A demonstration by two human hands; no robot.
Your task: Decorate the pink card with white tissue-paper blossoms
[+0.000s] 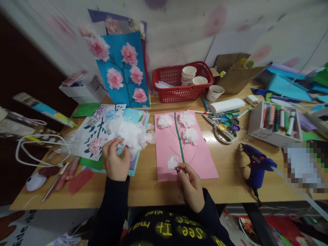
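Over the lower part of a pink sheet [202,167], my right hand [191,186] pinches a small white tissue paper square [172,162] between thumb and fingers. Three fluffy white paper flowers, one of them at the upper left [164,121], sit on the sheet around a green stem [178,136] with thin drawn branches. My left hand [116,160] is at the near edge of a heap of white tissue pieces [130,131]. Its thumb and fingers are curved but apart, and I see nothing held between them.
A blue glue gun [256,167] stands at right, its light red. Behind it are a marker box [274,124] and scissors [225,135]. A red basket [179,94] holds paper cups. A blue flower picture [102,75] leans on the wall. A white cord loop [19,153] lies left.
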